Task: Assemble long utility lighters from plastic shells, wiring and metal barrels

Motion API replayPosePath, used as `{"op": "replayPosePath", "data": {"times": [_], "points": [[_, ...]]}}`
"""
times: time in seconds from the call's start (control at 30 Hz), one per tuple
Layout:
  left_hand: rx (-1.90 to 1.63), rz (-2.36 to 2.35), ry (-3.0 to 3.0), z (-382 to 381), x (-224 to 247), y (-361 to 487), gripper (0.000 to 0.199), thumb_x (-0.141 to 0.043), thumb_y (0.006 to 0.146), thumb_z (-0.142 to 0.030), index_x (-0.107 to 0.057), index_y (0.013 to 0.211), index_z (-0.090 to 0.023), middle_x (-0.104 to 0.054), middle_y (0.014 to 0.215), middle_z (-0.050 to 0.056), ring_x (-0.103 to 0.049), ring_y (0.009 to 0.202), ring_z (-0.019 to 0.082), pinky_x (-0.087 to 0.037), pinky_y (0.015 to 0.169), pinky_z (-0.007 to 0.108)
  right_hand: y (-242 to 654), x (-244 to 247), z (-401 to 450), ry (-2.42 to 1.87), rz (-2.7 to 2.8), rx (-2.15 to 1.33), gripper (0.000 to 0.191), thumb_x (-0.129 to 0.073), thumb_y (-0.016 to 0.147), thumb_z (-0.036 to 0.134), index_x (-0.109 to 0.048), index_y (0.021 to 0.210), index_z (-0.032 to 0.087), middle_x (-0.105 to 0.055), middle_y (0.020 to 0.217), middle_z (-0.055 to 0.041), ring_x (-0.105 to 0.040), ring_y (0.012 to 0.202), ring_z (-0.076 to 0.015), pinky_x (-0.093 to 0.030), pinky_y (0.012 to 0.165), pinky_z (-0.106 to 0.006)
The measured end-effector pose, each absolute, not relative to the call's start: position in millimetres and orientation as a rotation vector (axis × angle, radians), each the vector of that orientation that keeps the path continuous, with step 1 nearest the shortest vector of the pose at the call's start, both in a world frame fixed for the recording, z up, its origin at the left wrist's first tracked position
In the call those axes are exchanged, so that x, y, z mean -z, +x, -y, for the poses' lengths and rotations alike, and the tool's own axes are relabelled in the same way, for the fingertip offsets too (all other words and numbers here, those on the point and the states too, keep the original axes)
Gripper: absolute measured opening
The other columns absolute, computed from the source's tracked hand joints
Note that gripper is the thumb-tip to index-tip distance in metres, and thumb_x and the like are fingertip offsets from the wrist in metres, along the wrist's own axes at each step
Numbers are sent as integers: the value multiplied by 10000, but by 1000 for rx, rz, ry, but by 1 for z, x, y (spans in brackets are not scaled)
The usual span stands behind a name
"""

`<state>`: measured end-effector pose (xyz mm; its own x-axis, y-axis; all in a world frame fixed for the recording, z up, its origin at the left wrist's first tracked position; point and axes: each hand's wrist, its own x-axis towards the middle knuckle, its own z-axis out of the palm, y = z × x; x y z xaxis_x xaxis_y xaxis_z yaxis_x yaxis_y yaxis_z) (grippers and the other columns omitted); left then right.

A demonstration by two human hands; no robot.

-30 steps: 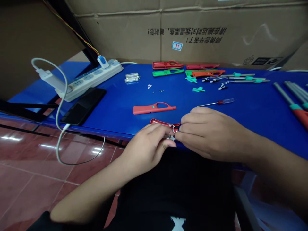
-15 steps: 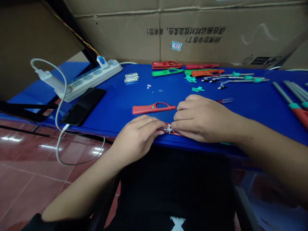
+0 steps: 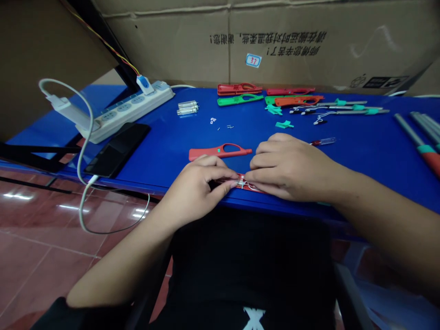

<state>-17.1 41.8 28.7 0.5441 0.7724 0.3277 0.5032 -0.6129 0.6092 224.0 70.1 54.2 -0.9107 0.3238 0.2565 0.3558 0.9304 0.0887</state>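
Observation:
At the table's front edge lies an open red lighter shell [image 3: 256, 190], mostly hidden under my fingers. A small clear and whitish part [image 3: 240, 183] sits inside it, with thin white wires running right. My left hand [image 3: 197, 188] pinches at this part and the shell's left portion with thumb and index finger. My right hand [image 3: 292, 167] has its fingers bent together over the shell's right portion; what its fingertips pinch is hidden. Just beyond my hands rests the matching red shell half [image 3: 206, 153], with a small green piece in its middle.
Further back are clear fuel tanks [image 3: 187, 107], tiny white parts [image 3: 213, 120], green shells [image 3: 237, 99], green triggers [image 3: 284, 124] and metal tubes with wires [image 3: 357, 111]. A small screwdriver [image 3: 323, 141] lies beyond my right hand. Left are a phone [image 3: 118, 149] and power strip [image 3: 127, 110].
My left thumb and index finger have shifted over the clear part, with the thumb now on top. My right hand stays nearly in place. The view has tilted slightly.

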Motion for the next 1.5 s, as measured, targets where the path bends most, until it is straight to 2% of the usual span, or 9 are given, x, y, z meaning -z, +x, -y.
{"op": "replayPosePath", "data": {"times": [0.2,0.37,0.53,0.73,0.83,0.97,1.23,1.33,1.5], "points": [[-798,-1090,2278,-44,-29,-16,139,-711,884,-230,-782,1003,-221,-696,891,27,-655,848,161,-542,774,311,235,-60,-60,-624,2773,135,287,-474,1007,277,-748,1014,192,-729,922,-68,-616,879,-215,-385,773,-375],[-802,-1095,2301,-43,-26,-17,125,-694,889,-224,-765,988,-194,-685,913,37,-644,838,155,-532,740,294,235,-53,-48,-613,2813,180,279,-485,1002,252,-722,1143,208,-722,1016,-81,-608,871,-215,-370,745,-376],[-793,-1083,2316,-43,-24,-17,118,-681,897,-230,-756,980,-191,-673,906,38,-633,853,159,-524,748,296,232,-42,-44,-642,2810,220,281,-486,998,256,-718,1137,182,-711,1043,-110,-599,894,-237,-376,748,-388],[-840,-1082,2321,-41,-25,-17,148,-677,895,-215,-770,1010,-206,-668,895,36,-632,833,157,-524,747,303,233,-42,-44,-762,2771,-42,317,-520,983,306,-689,1233,210,-685,1072,-100,-591,970,-244,-417,800,-395],[-862,-1066,2357,-41,-26,-17,165,-681,894,-207,-775,1029,-214,-665,881,30,-630,817,151,-524,759,310,238,-47,-42,-867,2709,-176,295,-530,972,312,-695,1202,231,-682,1089,-85,-605,973,-229,-432,817,-389],[-821,-1066,2386,-42,-27,-18,178,-676,895,-205,-767,1049,-214,-675,908,35,-629,841,163,-527,771,327,254,-50,-34,-1037,2615,-110,241,-548,954,294,-698,1119,204,-698,1055,-83,-635,984,-233,-456,847,-399],[-902,-1093,2311,-38,-29,-22,223,-678,904,-294,-736,1106,-220,-658,1036,54,-631,1000,198,-538,865,348,277,-45,-20,-1162,2559,-97,260,-573,943,310,-702,1145,209,-708,1079,-100,-654,981,-249,-507,853,-436],[-939,-1077,2331,-38,-30,-20,189,-660,912,-278,-734,1074,-217,-665,1031,55,-632,1007,205,-532,877,358,277,-46,-27,-1217,2467,-67,221,-560,944,298,-720,1066,207,-734,1032,-94,-672,963,-254,-519,865,-446],[-938,-1027,2382,-39,-32,-10,135,-641,923,-245,-732,1018,-214,-668,1009,44,-627,983,186,-519,889,349,273,-51,-45,-1387,2378,-171,196,-599,931,357,-731,883,220,-738,891,-55,-677,816,-215,-521,721,-368]]}}
